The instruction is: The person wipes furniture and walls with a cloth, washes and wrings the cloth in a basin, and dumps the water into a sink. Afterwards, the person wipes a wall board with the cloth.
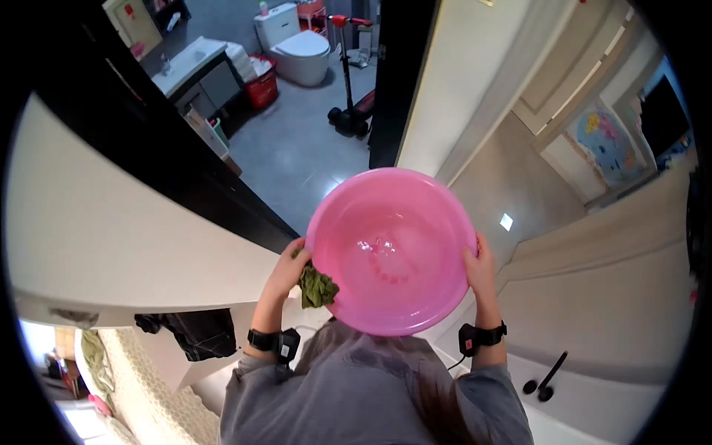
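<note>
A round pink basin [393, 297] is held up in front of my body, with what looks like shallow water inside. My left hand [288, 268] grips its left rim and also pinches a crumpled green cloth [317, 288], which hangs against the basin's outer side. On the right rim, my right hand [480, 268] is closed, thumb at the edge and fingers behind the wall. Black straps with small boxes circle both wrists.
Past the dark door frame [185, 156] lies a bathroom with a toilet [302, 46], a sink [189, 63], a red basket [261, 87] and a scooter [348, 81]. Black clothing [199, 334] hangs at left. A hallway runs to the right.
</note>
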A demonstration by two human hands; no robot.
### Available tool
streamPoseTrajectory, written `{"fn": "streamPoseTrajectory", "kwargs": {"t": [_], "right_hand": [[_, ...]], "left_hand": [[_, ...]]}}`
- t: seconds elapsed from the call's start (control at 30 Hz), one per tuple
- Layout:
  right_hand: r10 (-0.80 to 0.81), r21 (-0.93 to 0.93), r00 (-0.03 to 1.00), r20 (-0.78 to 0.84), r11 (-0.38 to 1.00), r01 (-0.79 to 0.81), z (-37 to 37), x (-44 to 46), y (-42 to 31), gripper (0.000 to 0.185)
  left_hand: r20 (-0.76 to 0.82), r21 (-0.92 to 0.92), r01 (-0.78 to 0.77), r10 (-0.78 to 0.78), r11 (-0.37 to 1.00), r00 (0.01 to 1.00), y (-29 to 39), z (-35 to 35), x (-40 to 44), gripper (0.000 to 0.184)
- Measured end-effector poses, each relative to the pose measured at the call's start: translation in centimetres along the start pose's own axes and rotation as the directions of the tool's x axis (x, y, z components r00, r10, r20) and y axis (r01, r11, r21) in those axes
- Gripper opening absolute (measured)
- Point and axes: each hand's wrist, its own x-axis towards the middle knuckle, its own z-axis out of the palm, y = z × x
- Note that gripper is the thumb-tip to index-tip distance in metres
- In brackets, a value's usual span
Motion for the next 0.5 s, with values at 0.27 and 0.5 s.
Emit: {"fn": "streamPoseTrajectory", "kwargs": {"t": [0.27,0.5], "right_hand": [[0.001,-0.094,0.994,0.111,0.995,0.01,2.8,16.4,-1.8,0.04],[-0.134,-0.043,0.935,0.328,0.987,0.157,12.1,32.4,-3.4,0.037]], "left_hand": [[-0.102,-0.179,0.022,-0.041,0.984,0.994,4.3,0.5,9.0,0.052],[-0.344,-0.334,-0.045,-0.078,0.941,0.936,8.4,-2.0,16.9,0.053]]}}
